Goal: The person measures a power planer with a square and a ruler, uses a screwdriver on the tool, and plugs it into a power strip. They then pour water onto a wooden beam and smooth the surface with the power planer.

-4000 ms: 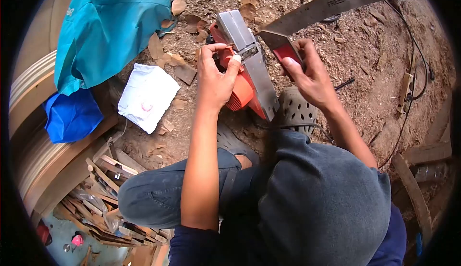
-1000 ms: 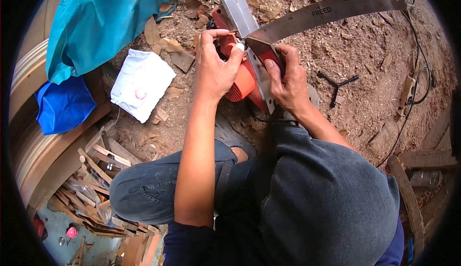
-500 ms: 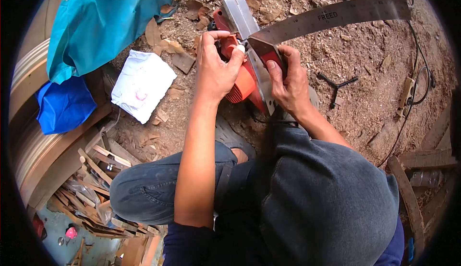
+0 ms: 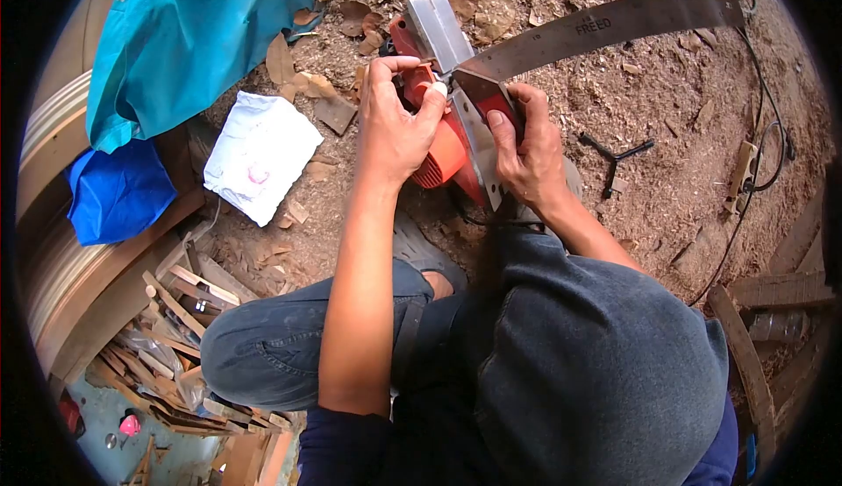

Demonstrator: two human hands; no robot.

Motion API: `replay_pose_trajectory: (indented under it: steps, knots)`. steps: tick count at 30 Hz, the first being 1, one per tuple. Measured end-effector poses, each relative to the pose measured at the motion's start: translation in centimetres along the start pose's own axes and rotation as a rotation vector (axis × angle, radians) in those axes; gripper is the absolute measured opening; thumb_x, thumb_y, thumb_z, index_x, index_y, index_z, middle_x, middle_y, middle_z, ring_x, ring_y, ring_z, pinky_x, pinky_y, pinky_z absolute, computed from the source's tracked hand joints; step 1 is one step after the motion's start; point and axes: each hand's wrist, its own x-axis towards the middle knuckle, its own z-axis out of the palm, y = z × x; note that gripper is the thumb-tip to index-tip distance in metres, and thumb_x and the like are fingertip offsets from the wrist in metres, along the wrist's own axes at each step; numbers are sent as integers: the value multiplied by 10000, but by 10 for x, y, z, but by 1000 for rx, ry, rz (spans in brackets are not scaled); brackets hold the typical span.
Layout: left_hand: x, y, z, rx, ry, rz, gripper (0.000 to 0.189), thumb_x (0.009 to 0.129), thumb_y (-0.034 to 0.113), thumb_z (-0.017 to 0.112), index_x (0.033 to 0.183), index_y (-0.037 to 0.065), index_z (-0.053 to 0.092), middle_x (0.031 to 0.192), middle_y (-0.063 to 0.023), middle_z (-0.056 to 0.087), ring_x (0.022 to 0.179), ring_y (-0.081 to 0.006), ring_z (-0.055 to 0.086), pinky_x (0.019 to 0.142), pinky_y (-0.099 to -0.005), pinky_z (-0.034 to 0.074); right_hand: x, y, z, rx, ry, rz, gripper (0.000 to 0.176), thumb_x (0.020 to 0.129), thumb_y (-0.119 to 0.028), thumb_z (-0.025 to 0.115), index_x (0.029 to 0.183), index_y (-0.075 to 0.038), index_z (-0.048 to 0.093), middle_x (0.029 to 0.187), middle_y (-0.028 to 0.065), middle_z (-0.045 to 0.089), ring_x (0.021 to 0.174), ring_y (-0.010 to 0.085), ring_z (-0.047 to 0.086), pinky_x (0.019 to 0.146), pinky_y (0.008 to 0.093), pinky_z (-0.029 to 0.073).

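Note:
A red and orange electric planer (image 4: pixel 441 163) lies tipped on the ground, its silver sole plates (image 4: pixel 441 32) showing. My left hand (image 4: pixel 399 122) grips its orange part, with thumb and forefinger curled round near the gap between the plates. In my right hand (image 4: pixel 531 153) is the dark and red handle of a long steel square (image 4: pixel 631 30). The square's blade, marked FREED, reaches out to the upper right. The inner end of the square meets the planer near the gap; exact contact there is hidden.
Sawdust and dry leaves cover the ground. A black three-armed key (image 4: pixel 614 161) and a cable (image 4: pixel 761 100) lie to the right. At left are a white pouch (image 4: pixel 263 157), a teal cloth bag (image 4: pixel 197 47), a blue cloth (image 4: pixel 121 192) and wood offcuts (image 4: pixel 167 346).
The far end of the square's blade has swung slightly up and to the left in view. Both hands and the planer stay in nearly the same place.

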Motion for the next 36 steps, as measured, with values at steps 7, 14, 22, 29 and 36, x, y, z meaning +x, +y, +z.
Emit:
replay_pose_trajectory:
  steps: [7,14,22,29,36]
  knots:
    - [0,-5,-3,-9,-26,-39,372,921,160,763,1207,22,568,1108,-100,631,1004,-191,631,914,-349,528,3,-5,-4,-9,13,16,308,997,-62,637,1273,-16,508,917,238,709,806,403,739,699,433,563]
    - [2,1,-12,-451,-139,-351,318,1029,207,694,1274,46,569,1102,-34,661,979,-95,618,898,-263,529,14,-11,-32,-32,-56,121,313,998,-95,649,1272,-10,524,865,229,713,771,368,741,691,426,561]
    - [-3,-11,4,8,13,-47,452,909,205,806,1243,28,557,1089,-69,670,982,-137,637,912,-312,530,10,-10,-25,-9,-65,71,293,992,-92,651,1254,-29,538,907,245,711,804,393,735,716,430,561]
    - [-1,-14,3,52,28,29,441,910,182,799,1238,15,555,1080,-86,663,967,-145,645,896,-313,540,1,-3,-5,23,-34,76,307,996,-98,649,1266,-30,519,963,252,713,856,428,735,742,448,568]
    - [-1,-13,3,-10,5,10,440,910,154,794,1239,1,546,1098,-101,653,949,-144,651,881,-304,551,1,-3,-2,21,-9,26,314,986,-67,651,1267,-28,516,968,250,716,858,429,739,722,440,573]
